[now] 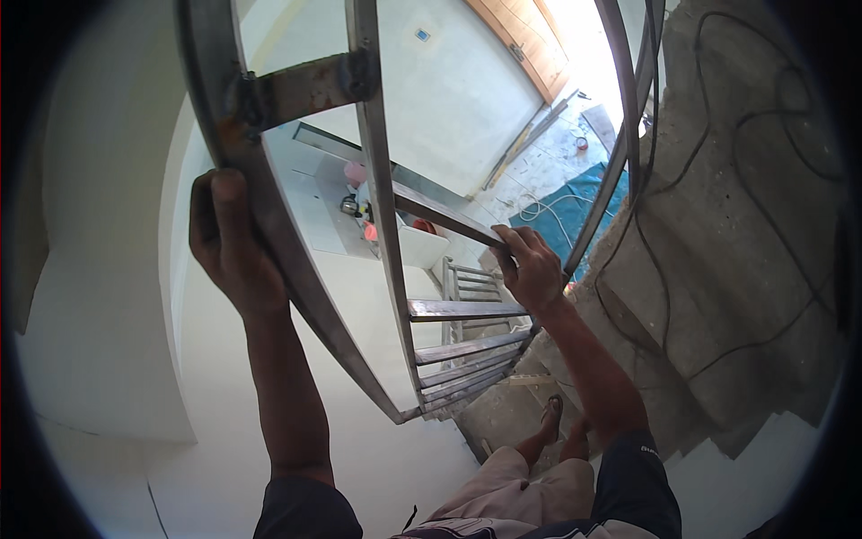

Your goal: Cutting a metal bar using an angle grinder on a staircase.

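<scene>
Wrapped around the rail (312, 292) with the left hand (238, 256); closed over the right end of a bar (449, 220) with the right hand (536, 274). Holding the railing (382, 180) in front of the body, alongside the concrete stairs (709, 332). Already fitted, by the look of it, with a row of lower bars (467, 310), and near the top with a brace (305, 88), seemingly welded, judging by dark lumps at both ends. Apparently uncoated, with finishing probably left to do. Impossible to tell whether joined beneath the right hand, or anchored to the stairs.
</scene>
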Demonstrator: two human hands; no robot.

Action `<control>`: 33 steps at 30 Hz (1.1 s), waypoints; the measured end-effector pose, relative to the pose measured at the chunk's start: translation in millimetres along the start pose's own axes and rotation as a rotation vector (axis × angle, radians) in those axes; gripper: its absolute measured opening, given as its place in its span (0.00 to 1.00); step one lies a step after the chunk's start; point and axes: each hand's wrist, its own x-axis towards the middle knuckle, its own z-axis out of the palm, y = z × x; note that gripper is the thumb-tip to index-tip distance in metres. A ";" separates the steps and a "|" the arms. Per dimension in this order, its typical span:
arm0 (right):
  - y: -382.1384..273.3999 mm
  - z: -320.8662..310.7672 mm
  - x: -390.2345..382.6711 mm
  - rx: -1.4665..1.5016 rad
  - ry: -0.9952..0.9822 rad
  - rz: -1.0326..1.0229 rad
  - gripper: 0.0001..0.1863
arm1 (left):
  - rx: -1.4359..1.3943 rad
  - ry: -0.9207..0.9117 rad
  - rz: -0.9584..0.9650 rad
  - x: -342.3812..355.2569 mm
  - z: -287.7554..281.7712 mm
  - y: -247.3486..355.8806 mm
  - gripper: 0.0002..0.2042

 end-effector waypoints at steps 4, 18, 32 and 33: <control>-1.5 1.1 -0.3 0.021 -0.001 0.016 0.15 | -0.021 -0.044 0.003 1.5 -7.1 -2.2 0.17; 20.7 19.9 -19.7 0.185 0.159 0.139 0.19 | 0.037 -0.086 0.041 1.7 -10.3 -6.7 0.18; 19.4 17.1 -30.4 0.201 0.282 0.136 0.17 | 0.087 -0.003 -0.041 0.7 -3.7 -1.4 0.21; 17.3 17.4 -31.8 0.213 0.274 0.186 0.17 | 0.084 0.017 -0.025 -1.2 1.2 2.4 0.21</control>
